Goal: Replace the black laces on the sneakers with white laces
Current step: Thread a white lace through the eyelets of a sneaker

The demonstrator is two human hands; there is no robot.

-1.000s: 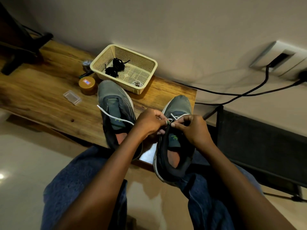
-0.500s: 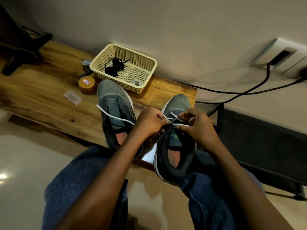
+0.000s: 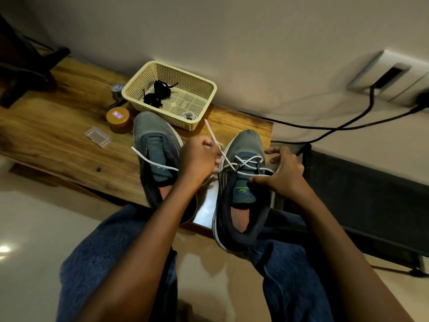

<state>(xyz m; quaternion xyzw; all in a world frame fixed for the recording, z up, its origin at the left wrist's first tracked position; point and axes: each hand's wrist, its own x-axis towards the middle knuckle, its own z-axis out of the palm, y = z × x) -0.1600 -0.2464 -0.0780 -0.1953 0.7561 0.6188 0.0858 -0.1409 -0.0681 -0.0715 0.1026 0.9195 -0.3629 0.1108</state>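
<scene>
Two sneakers sit side by side on the table point(image 3: 58, 140), heels toward me, and both are already free of their black laces point(image 3: 157, 94), which lie bundled in the basket point(image 3: 210, 89) just behind the toes. On the right sneaker point(image 3: 243, 189) the white lace point(image 3: 246, 162) crosses the lower eyelets a couple of times, so I judge it about a third threaded; the upper eyelets near the tongue are bare. My left hand point(image 3: 199, 159) has its fingers curled tight around one end of that lace, the tip sticking up past my knuckles. My right hand point(image 3: 283, 170) pins the other run of lace at the shoe's edge between thumb and forefinger, the remaining fingers spread loosely. The left sneaker point(image 3: 157, 156) has only a loose strand of white lace point(image 3: 151, 160) lying across its tongue, nothing threaded that I can see. That leaves finishing this shoe, then lacing the other entirely.
</scene>
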